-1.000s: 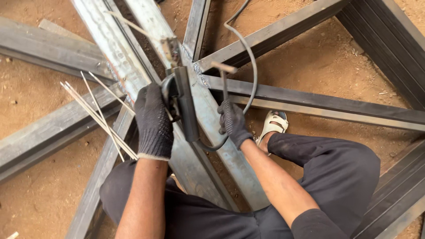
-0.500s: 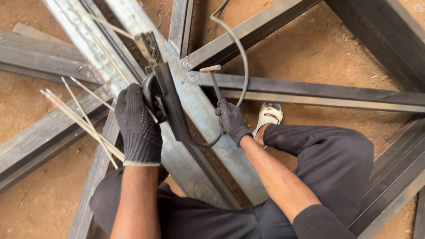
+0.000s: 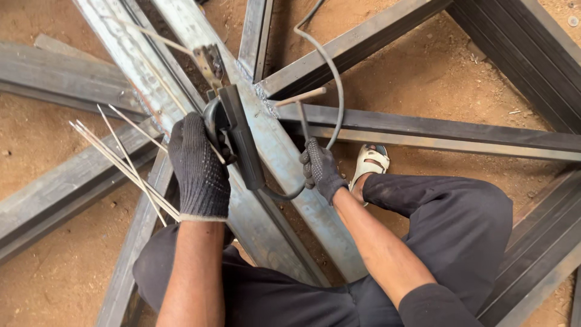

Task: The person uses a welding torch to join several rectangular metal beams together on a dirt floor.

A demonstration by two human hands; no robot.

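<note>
I see my left hand, in a dark knitted glove, clenched around the handle of a black welding clamp and also pinching a bundle of thin welding rods. The rods fan out up and to the left of that hand, across a dark steel bar. The clamp lies over the long pale steel beam that runs diagonally through the middle of the frame, and its metal jaws at the far end grip one thin rod that slants away to the upper left along the beam. A grey cable leaves the near end of the clamp, curls under it, and loops up and away to the right of the beam. My right hand, also gloved, sits just right of the beam and is closed around the shaft of a small hammer, whose head points out above the fist near the weld joint where several bars meet. Right of that hand, my foot in a pale sandal rests on the sandy ground, beside a dark steel bar that crosses away from the beam.
</note>
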